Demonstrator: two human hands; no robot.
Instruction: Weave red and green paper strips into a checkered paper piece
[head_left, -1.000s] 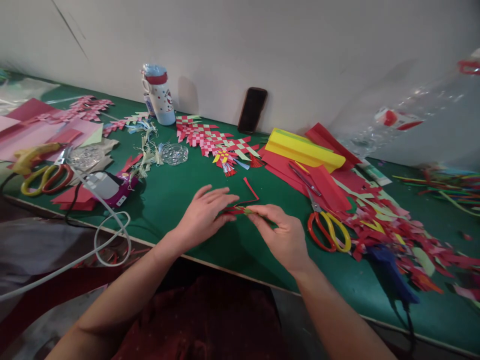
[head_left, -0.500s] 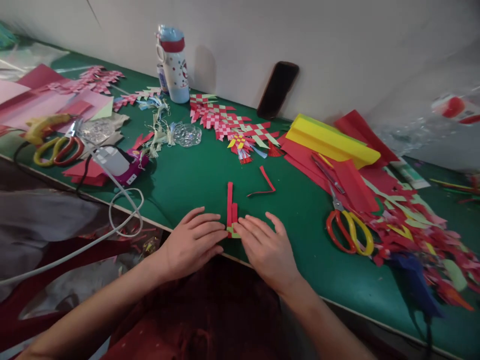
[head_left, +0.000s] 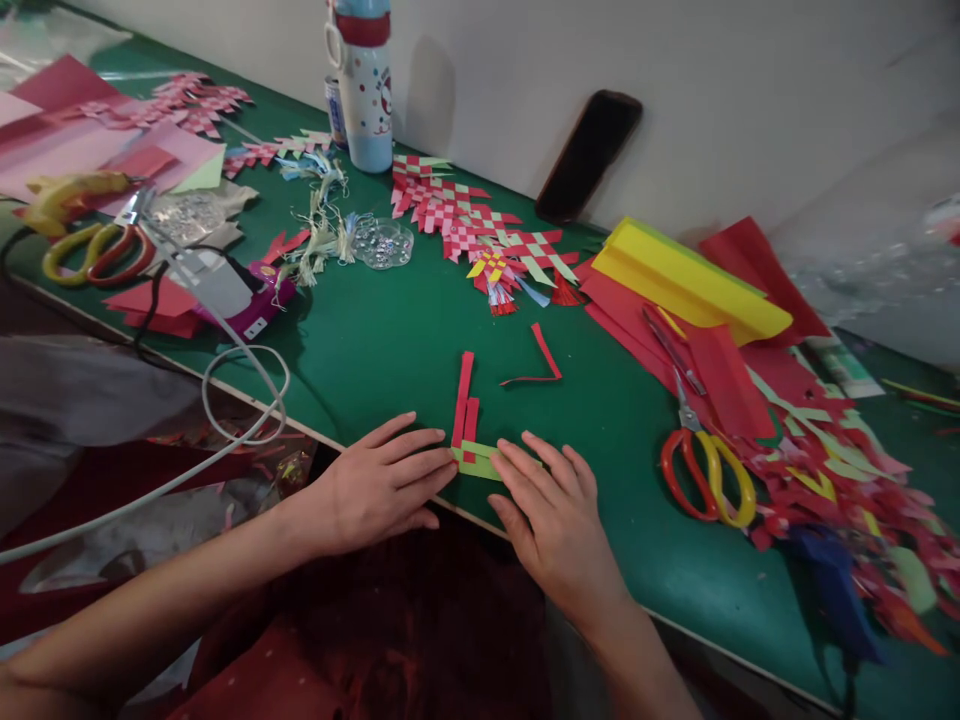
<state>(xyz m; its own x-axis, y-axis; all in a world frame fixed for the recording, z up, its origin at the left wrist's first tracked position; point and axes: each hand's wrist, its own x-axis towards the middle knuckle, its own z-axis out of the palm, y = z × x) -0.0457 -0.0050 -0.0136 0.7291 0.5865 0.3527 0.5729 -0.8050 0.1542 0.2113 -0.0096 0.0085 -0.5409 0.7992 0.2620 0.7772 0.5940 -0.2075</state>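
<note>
Near the table's front edge lie woven paper strips: red strips (head_left: 463, 400) pointing away from me and light green strips (head_left: 480, 462) running to the right, crossing in a small check. My left hand (head_left: 386, 485) rests with fingers stretched out, its tips touching the left end of the weave. On the green strips, the outstretched fingers of my right hand (head_left: 551, 505) lie flat and cover their right ends. Its thumb is apart from the fingers. Just beyond is a loose, bent red strip (head_left: 551, 352), touched by neither hand.
Right of my hands lie scissors (head_left: 705, 470), yellow paper (head_left: 690, 280) and a heap of paper scraps (head_left: 847, 480). Woven paper fish shapes (head_left: 465, 215), a bottle (head_left: 367, 100) and a phone (head_left: 590, 155) are at the back. A white cable (head_left: 172, 490) loops at left.
My right hand has shifted right, away from my left hand, and more of the green strips shows between them. The camera view has moved slightly.
</note>
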